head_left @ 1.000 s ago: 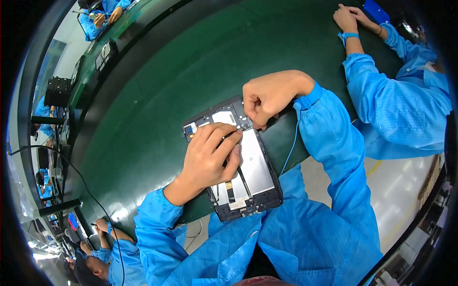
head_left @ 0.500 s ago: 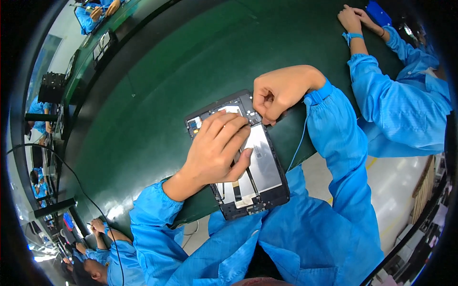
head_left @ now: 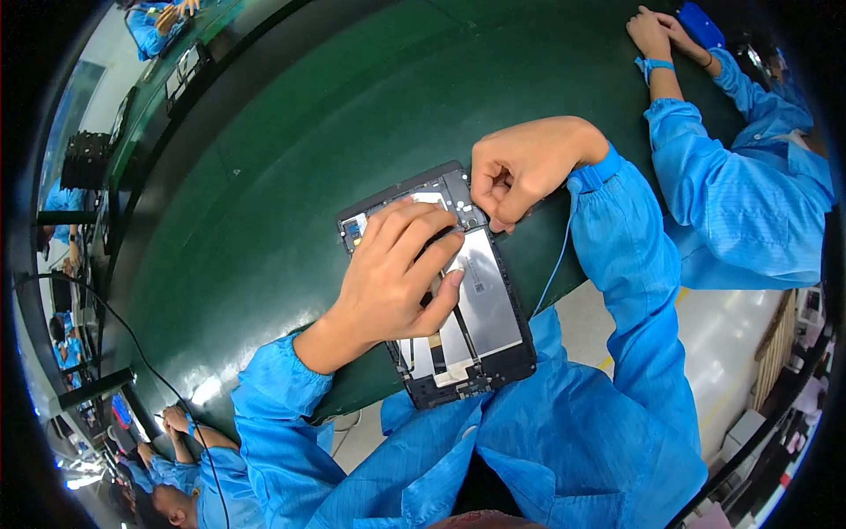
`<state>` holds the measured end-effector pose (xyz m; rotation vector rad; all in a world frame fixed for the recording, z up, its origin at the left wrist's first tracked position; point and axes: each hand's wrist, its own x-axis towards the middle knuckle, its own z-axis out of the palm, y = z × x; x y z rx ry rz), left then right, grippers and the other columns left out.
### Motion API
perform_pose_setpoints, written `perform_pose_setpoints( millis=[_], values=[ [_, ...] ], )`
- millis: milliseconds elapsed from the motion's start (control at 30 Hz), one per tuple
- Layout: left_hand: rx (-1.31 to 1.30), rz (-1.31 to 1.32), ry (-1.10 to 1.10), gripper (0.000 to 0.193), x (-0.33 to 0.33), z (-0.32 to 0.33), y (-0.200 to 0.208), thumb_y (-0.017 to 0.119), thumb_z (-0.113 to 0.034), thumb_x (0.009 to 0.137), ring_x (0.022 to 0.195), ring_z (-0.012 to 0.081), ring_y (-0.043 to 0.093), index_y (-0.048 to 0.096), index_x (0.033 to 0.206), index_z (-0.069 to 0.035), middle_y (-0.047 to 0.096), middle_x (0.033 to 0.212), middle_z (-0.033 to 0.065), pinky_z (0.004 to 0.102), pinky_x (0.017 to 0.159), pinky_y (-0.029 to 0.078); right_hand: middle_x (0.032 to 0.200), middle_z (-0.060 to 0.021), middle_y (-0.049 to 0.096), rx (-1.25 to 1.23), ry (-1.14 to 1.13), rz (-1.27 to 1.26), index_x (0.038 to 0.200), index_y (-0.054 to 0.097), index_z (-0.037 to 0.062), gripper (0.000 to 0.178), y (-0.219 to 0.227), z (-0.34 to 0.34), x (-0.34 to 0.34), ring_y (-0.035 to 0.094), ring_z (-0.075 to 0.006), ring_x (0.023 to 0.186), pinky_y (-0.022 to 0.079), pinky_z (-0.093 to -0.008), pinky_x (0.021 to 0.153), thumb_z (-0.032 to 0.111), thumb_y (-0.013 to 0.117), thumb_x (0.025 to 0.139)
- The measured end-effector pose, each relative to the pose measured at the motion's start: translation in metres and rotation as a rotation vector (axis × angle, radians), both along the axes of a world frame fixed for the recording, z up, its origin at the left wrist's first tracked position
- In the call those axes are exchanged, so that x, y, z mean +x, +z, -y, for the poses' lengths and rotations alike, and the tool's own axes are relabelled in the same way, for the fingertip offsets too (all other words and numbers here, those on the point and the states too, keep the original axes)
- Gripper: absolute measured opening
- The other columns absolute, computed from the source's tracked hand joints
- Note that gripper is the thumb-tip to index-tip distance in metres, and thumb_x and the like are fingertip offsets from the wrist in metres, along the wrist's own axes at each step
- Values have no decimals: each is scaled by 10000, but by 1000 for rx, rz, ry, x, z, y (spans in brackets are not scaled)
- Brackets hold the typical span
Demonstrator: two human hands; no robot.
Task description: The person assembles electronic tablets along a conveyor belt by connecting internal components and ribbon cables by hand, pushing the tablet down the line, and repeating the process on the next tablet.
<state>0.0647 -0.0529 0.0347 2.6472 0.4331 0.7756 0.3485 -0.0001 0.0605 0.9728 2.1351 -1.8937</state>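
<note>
An opened tablet lies tilted on the green table, its lower end reaching past the edge toward my body. Its inside shows silvery battery panels, dark ribbon cables and small circuit parts. Across its upper left part rests my left hand, fingers curled and fingertips against the inside, holding the tablet. The thumb lies above the battery. At the upper right edge of the tablet is my right hand, closed in a pinch with the fingertips low by the frame. What it pinches, if anything, is hidden.
A blue cord hangs from my right wristband. To the right, a co-worker's hands rest on the table near a blue object. A black cable curves along the left. Devices stand on a rail at the upper left.
The view has shifted slightly. Both hands keep nearly the same places on the tablet, with small finger movements. My left thumb has moved slightly toward the left.
</note>
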Motion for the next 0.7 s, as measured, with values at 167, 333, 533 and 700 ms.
perform_pose_setpoints(
  millis=[167, 333, 533, 700],
  values=[
    [70, -62, -21, 406, 0, 0, 0, 796, -157, 839, 1285, 398, 661, 775, 1221, -23, 724, 1339, 175, 615, 1149, 493, 752, -37, 775, -27, -20, -32, 814, 792, -18, 163, -8, -2, 1, 657, -64, 664, 482, -269, 604, 76, 817, 945],
    [47, 3, 2, 367, 1, 0, 3, 787, -126, 819, 1274, 371, 663, 774, 1163, 2, 718, 1303, 164, 570, 1164, 488, 746, -44, 768, -45, -18, -18, 802, 776, -13, 157, -4, -2, 1, 682, -77, 662, 504, -274, 594, 61, 805, 938],
    [60, 26, -7, 344, 0, 0, 2, 791, -135, 828, 1245, 378, 671, 780, 1145, -2, 726, 1283, 170, 575, 1142, 501, 769, -5, 767, -15, 20, -66, 832, 806, 58, 175, -14, -2, 5, 690, -96, 646, 508, -287, 572, 206, 809, 926],
    [20, 24, -2, 335, 0, -2, 1, 791, -127, 829, 1226, 381, 675, 779, 1140, -4, 723, 1272, 169, 571, 1129, 510, 775, -34, 778, 8, 23, -51, 804, 783, 21, 176, -7, -3, 0, 699, -104, 655, 517, -285, 577, 139, 803, 934]
  ],
)
